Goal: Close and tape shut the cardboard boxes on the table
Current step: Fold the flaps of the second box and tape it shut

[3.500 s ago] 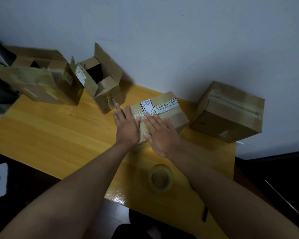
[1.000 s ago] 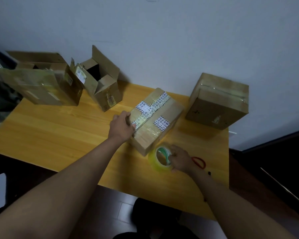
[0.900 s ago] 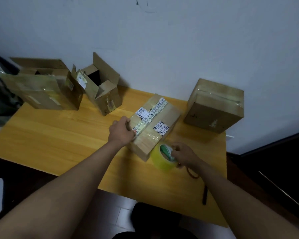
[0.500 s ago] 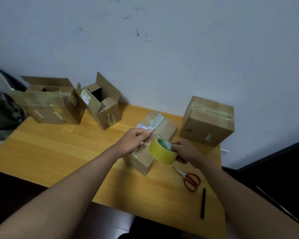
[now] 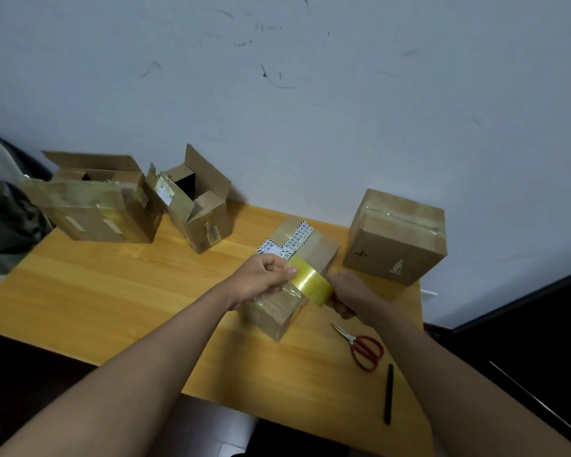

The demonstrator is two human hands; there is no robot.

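A closed cardboard box (image 5: 320,250) with black-and-white printed tape lies mid-table. Above its near end I hold a yellowish tape roll (image 5: 310,282). My right hand (image 5: 351,293) grips the roll from the right. My left hand (image 5: 264,275) pinches the roll's left edge with thumb and fingers, where the tape end seems to be. A taped box (image 5: 396,237) stands at the back right. Two boxes with open flaps, a wide one (image 5: 93,206) and a smaller one (image 5: 198,206), stand at the back left.
Red-handled scissors (image 5: 363,347) and a black pen (image 5: 389,394) lie on the wooden table (image 5: 112,291) near its right front. The wall runs behind the boxes. Dark cloth (image 5: 4,219) lies off the left edge.
My right hand picked the tape roll up off the table and raised it over the box. My left hand left the box's side and now pinches the roll. The view tilted upward.
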